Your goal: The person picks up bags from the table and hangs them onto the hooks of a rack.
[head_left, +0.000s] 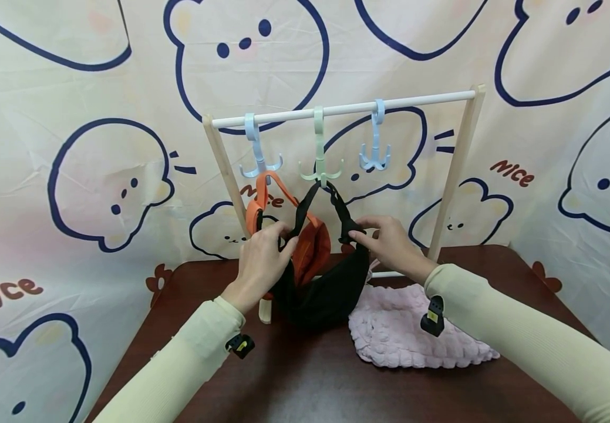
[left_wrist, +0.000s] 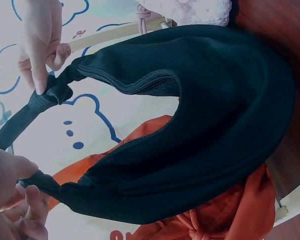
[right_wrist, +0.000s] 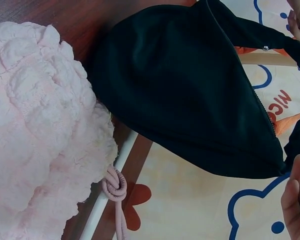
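Note:
A black shoulder bag (head_left: 331, 296) with a zipped opening hangs below the green hook (head_left: 319, 150), and the top of its strap meets the hook's lower prongs. My left hand (head_left: 263, 262) pinches the strap's left side, low down near the bag's body. On the other side, my right hand (head_left: 390, 239) pinches the strap at its knot (left_wrist: 55, 92). Behind the black bag, an orange bag (head_left: 312, 244) hangs by its strap from the left blue hook (head_left: 254, 147). The zip (left_wrist: 150, 84) shows along the black bag's curved opening in the left wrist view.
A fluffy pink bag (head_left: 410, 329) with a knotted pink cord (right_wrist: 114, 185) lies on the dark brown table (head_left: 294, 376), right of the black bag. Another blue hook (head_left: 376, 141) hangs at the right on the white rail (head_left: 421, 100) of the wooden-legged rack.

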Action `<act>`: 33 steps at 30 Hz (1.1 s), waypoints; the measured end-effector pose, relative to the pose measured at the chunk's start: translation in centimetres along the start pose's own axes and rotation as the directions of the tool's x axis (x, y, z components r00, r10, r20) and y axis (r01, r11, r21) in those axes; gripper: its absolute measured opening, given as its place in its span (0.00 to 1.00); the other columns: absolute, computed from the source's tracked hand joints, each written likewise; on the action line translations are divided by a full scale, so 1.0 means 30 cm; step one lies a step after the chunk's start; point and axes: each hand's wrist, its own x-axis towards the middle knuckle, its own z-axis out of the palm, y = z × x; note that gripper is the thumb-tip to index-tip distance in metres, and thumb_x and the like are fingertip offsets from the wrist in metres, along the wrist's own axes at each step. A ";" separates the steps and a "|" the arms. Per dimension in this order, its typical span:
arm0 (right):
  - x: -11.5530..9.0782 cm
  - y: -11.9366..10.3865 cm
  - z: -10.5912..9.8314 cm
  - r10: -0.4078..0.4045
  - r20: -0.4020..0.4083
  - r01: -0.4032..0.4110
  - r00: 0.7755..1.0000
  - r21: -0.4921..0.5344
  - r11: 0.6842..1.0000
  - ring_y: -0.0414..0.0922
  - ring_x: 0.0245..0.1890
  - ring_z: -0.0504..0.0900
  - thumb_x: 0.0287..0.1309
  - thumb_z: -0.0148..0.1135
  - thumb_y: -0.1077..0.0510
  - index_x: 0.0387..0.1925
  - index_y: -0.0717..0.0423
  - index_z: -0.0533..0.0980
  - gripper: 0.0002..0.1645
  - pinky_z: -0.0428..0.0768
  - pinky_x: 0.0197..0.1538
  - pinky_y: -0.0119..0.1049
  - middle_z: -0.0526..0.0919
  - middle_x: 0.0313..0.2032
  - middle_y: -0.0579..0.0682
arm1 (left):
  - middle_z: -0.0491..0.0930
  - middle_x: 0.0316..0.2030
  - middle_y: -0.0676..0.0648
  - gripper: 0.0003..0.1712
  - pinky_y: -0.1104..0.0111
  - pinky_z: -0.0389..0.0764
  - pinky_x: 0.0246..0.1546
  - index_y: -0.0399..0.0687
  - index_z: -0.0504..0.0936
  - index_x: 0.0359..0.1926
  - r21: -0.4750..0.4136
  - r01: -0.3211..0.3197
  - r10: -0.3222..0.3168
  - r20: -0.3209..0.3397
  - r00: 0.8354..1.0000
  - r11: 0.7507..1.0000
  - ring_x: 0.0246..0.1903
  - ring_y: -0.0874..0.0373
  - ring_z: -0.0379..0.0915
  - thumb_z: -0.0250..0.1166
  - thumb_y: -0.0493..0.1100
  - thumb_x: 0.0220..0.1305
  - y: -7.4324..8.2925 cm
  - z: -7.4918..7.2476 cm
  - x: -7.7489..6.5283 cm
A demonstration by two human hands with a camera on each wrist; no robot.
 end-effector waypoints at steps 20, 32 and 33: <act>0.004 0.010 -0.010 -0.016 -0.023 0.016 1.000 -0.028 0.999 0.46 0.22 0.85 0.69 0.63 0.53 0.53 0.57 0.82 0.16 0.82 0.26 0.38 0.87 0.49 0.57 | 0.86 0.33 0.52 0.05 0.66 0.66 0.21 0.53 0.85 0.42 0.013 0.002 -0.001 -0.010 1.000 1.000 0.22 0.57 0.72 0.67 0.46 0.68 -0.010 -0.011 -0.004; 0.000 0.010 -0.018 -0.014 -0.034 0.013 0.999 -0.020 1.000 0.47 0.21 0.85 0.69 0.63 0.54 0.53 0.57 0.81 0.16 0.82 0.25 0.39 0.87 0.52 0.58 | 0.87 0.33 0.50 0.07 0.66 0.67 0.22 0.51 0.85 0.42 0.029 0.002 -0.001 -0.017 1.000 1.000 0.22 0.56 0.73 0.68 0.47 0.67 -0.018 -0.014 -0.007; -0.001 0.009 -0.020 -0.010 -0.034 0.009 0.999 -0.020 1.000 0.47 0.21 0.85 0.69 0.62 0.53 0.53 0.57 0.81 0.16 0.83 0.26 0.40 0.86 0.52 0.58 | 0.87 0.33 0.50 0.07 0.66 0.68 0.21 0.51 0.85 0.42 0.029 0.003 -0.002 -0.019 1.000 1.000 0.22 0.56 0.73 0.68 0.47 0.67 -0.019 -0.015 -0.008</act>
